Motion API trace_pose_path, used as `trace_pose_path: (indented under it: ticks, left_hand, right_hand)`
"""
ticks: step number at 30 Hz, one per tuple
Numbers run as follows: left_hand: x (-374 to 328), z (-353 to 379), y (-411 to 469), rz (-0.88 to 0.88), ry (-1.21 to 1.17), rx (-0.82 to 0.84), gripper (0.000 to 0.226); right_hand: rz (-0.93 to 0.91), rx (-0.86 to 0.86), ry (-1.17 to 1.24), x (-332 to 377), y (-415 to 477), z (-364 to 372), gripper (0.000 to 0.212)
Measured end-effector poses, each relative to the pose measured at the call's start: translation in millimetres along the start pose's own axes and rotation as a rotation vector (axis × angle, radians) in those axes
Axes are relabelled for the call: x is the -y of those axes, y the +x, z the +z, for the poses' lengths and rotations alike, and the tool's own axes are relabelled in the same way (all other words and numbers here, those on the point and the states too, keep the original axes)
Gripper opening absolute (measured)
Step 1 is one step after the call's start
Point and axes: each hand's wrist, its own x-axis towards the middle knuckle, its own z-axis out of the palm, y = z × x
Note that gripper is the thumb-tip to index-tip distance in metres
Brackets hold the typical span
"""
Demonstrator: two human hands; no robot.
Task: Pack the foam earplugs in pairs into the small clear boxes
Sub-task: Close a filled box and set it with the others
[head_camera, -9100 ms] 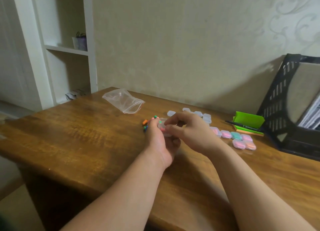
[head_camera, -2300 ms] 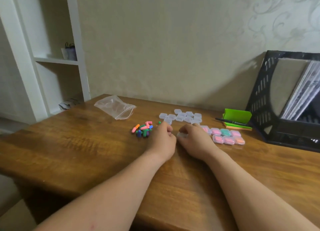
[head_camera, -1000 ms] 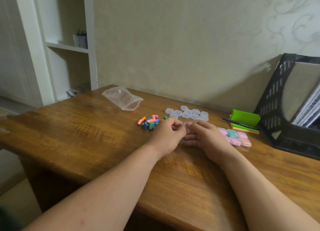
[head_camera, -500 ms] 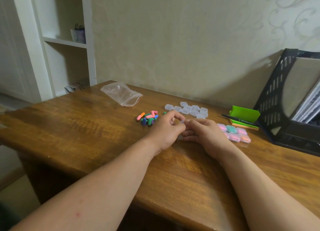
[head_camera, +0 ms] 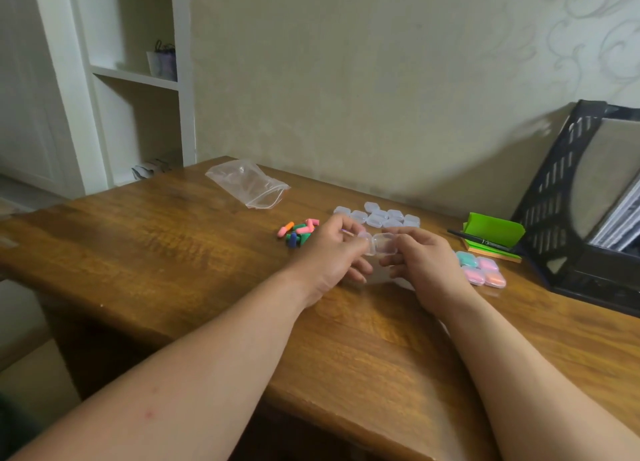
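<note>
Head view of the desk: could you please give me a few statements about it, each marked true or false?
1. The left hand and right hand both hold one clear box. True.
2. The plastic bag lies between the hands. False: it lies farther back on the desk, to their left.
3. The loose earplugs lie left of the left hand. True.
4. The filled boxes sit left of the earplugs. False: they sit by the right hand.
</note>
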Motion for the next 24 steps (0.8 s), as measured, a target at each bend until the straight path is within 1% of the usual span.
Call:
trace_pose_path:
  ticks: [2,6,8,10,11,12,14,16,17,18,20,22,24]
  left_hand:
    - [-1.1,-0.5,-1.6,-0.041,0.003,0.112,0.022]
    - [-1.7,2.2,-3.5,-0.133,-0.039,0.278,0.035]
    - [-2.7,0.8,-3.8,-0.153,-0.041,0.319,0.034]
    - [-6.6,1.4,-5.5,-0.169,-0.04,0.328,0.027]
    - [-8.8,1.8,-6.8,-0.19,-0.073,0.319,0.026]
    - [-10.7,3.5,-7.7,-0.215,-0.112,0.306,0.031]
    - [-12.7,7.0,-7.8,-0.246,-0.125,0.263,0.045]
    - [-11.2,8.0,-6.5,-0.262,-0.114,0.195,0.051]
    - [-11.7,8.3,-5.5,-0.274,-0.149,0.156,0.052]
    - [-12.4,7.8,-3.9,-0.288,-0.224,0.108,0.052]
    - [-13.4,1.9,0.9,-0.303,-0.488,-0.033,0.045]
    - [-13.8,-8.3,5.9,-0.291,-0.742,-0.228,0.036]
    - [-11.2,-19.7,7.8,-0.284,-0.901,-0.387,0.03]
  right_hand:
    - [-0.018,-0.035,-0.039,-1.4,1.5,-2.6,0.012]
    - [-0.066,0.003,-0.05,-0.7,1.1,-1.7,0.012]
    - [-0.111,0.023,-0.063,0.8,0.0,1.5,0.012]
    - [-0.136,0.046,-0.047,2.0,-2.2,4.1,0.013]
    - [-0.136,0.048,-0.028,2.7,-3.5,6.2,0.013]
    - [-0.133,0.048,-0.008,3.9,-5.8,7.4,0.013]
    - [-0.126,0.061,0.038,4.3,-7.4,7.2,0.016]
    - [-0.104,0.094,0.077,2.5,-5.0,9.3,0.02]
    - [-0.084,0.11,0.115,0.7,-3.5,9.8,0.023]
    - [-0.06,0.118,0.161,-1.3,-1.0,11.6,0.028]
    - [-0.019,0.08,0.167,-4.5,5.6,19.5,0.029]
    - [-0.026,0.02,0.007,-2.3,9.5,30.5,0.022]
    - [-0.079,0.019,-0.227,0.6,13.5,44.5,0.016]
